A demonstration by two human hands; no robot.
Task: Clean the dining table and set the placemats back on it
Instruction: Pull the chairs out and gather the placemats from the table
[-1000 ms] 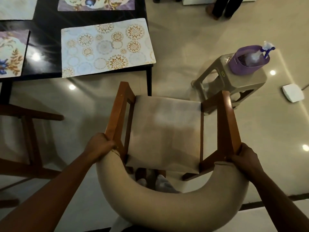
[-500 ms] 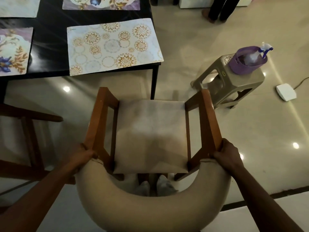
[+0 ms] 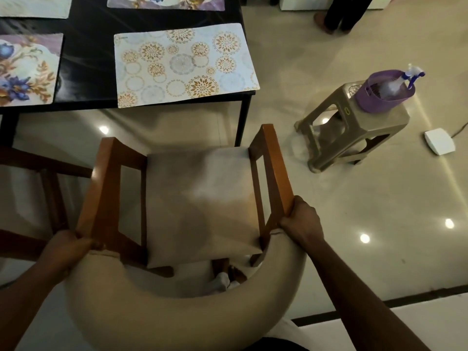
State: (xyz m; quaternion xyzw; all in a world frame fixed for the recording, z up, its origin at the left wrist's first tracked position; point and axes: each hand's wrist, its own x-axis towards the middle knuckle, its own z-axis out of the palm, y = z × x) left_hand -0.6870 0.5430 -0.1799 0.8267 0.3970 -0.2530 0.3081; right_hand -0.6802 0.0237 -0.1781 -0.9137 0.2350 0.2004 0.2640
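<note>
A wooden armchair [image 3: 202, 198] with a beige seat and curved padded back stands in front of me, facing the black dining table [image 3: 86, 59]. My left hand [image 3: 68, 249] grips the rear of its left armrest. My right hand [image 3: 301, 221] grips the rear of the right armrest. On the table lie several placemats: a cream one with gold rosettes [image 3: 182, 64] near the corner, a floral one [image 3: 25, 69] to its left, and two more at the far edge.
A second wooden chair [image 3: 38, 198] stands to the left. A beige plastic stool [image 3: 354, 127] on the right carries a purple basket [image 3: 382, 95] with a spray bottle [image 3: 410, 74]. A white flat object [image 3: 439, 141] lies on the floor. A person's legs [image 3: 339, 13] stand beyond.
The armchair has moved left and toward the table with both hands on its armrests. The table and placemats now sit lower in the view.
</note>
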